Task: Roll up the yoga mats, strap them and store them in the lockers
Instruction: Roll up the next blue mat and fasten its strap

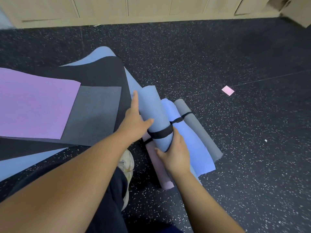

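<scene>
A rolled blue yoga mat [152, 108] with a black strap [161, 134] around it lies on top of other rolls on the floor. My right hand [174, 154] grips its near end, with the thumb on the left and the fingers curled round the right side. My left hand [134, 122] rests flat against the roll's left side, fingers straight. Beside it lie a strapped periwinkle roll [190, 143] and a strapped grey roll [200, 132]. A pink roll [162, 175] lies partly hidden underneath.
Unrolled mats overlap on the left: purple [33, 101], grey [96, 111], black [96, 71] and blue [104, 52]. Beige lockers [101, 9] line the far wall. A pink square [227, 90] lies on the speckled floor [235, 148]. My shoe [126, 161] is beside the rolls.
</scene>
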`<state>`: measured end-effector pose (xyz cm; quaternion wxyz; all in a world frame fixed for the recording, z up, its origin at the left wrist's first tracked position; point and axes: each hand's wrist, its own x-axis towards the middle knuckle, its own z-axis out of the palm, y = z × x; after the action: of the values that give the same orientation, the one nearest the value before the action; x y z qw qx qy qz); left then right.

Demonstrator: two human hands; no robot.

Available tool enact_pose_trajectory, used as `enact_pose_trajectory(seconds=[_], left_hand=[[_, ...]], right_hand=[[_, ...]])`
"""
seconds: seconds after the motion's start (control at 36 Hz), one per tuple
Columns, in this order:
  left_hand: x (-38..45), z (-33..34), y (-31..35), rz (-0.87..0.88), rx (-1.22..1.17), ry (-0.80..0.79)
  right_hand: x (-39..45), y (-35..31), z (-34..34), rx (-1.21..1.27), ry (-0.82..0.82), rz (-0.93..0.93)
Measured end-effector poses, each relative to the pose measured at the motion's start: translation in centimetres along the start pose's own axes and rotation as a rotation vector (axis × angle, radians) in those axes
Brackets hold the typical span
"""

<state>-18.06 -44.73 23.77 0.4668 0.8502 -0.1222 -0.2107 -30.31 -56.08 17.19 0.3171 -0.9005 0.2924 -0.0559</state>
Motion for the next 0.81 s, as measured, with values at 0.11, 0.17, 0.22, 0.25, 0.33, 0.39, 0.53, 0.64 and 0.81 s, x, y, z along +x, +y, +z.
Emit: enact_pose_trajectory(seconds=[0.11,0.17,0.22,0.25,0.33,0.39,0.53,0.64,0.81], left_hand=[[-0.1,0.3,-0.4,-0.010,0.054,-0.101],[-0.2,0.4,-0.4,-0.034,0.073,-0.131],[-0.3,0.6,-0.3,-0.050,0.103,-0.155],[-0.4,0.7,-0.3,-0.055,0.116,-0.168],[-0.5,1.0,-0.4,-0.075,0.146,-0.200],[-0.3,1.1,-0.3,-0.082,0.165,-0.220],[0.0,1.3,-0.1,-0.080,0.176,-0.243],[-0.1,1.4,-0.4,-0.102,0.180,-0.252],[-0.1,1.8,-0.1,-0.111,0.207,-0.284]], right_hand=[[1.3,0.6,-0.5,-0.062,-0.029,0.030],[2.1,0.8,-0.8,-0.093,-0.027,0.044],[3.0,1.0,-1.1,-0.129,-0.018,0.055],[3.5,1.1,-1.2,-0.151,-0.010,0.057],[5.1,1.2,-1.6,-0.247,-0.011,0.081],[6.2,1.4,-1.7,-0.309,-0.026,0.106],[8.4,2.8,-0.7,-0.355,-0.103,0.123],[7.7,4.7,0.3,-0.386,-0.236,0.116],[5.1,7.1,0.7,-0.406,-0.241,0.148]])
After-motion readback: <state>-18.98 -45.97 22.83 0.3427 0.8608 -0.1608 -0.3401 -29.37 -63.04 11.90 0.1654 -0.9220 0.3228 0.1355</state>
